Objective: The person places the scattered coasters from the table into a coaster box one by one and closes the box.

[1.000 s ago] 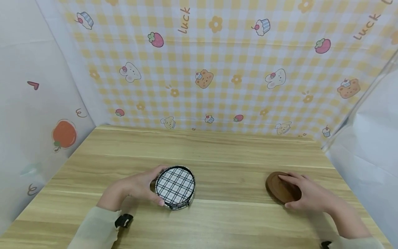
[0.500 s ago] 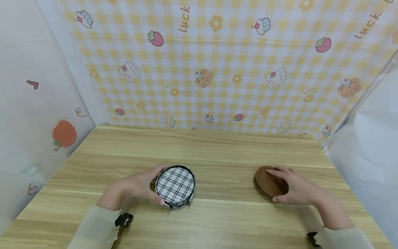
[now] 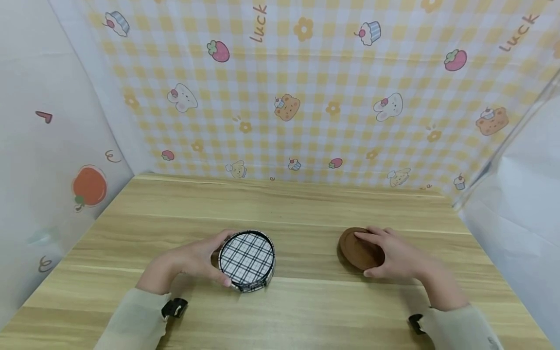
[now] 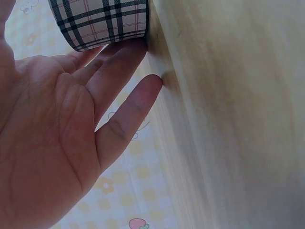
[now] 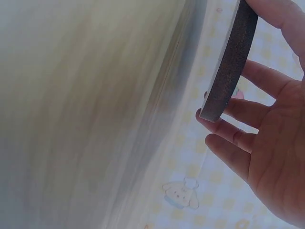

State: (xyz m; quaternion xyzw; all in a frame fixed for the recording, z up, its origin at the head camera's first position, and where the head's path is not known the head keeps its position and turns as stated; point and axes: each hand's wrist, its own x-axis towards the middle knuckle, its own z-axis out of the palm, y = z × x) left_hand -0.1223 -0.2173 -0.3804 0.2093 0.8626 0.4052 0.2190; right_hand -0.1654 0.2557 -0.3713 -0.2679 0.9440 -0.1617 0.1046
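A low round box (image 3: pixel 247 257) covered in black-and-white plaid stands on the wooden table, a little left of the middle. My left hand (image 3: pixel 199 260) holds it from the left, thumb at the near side and fingers round the far side. In the left wrist view, the box's plaid wall (image 4: pixel 105 21) also shows thin pink lines, and the little finger is apart from it. My right hand (image 3: pixel 400 257) grips a round brown coaster (image 3: pixel 353 245) between thumb and fingers, tilted and lifted above the table. Its thick dark edge (image 5: pixel 231 64) shows in the right wrist view.
The wooden table (image 3: pixel 280 209) runs back to a yellow checked cloth (image 3: pixel 306 136) printed with small cartoons. White sheets hang on the left (image 3: pixel 48 160) and right (image 3: pixel 520 209). Bare tabletop lies between the two hands.
My right hand has carried the brown coaster leftward and slightly farther back, nearer the plaid box. The left hand and the box have stayed in place.
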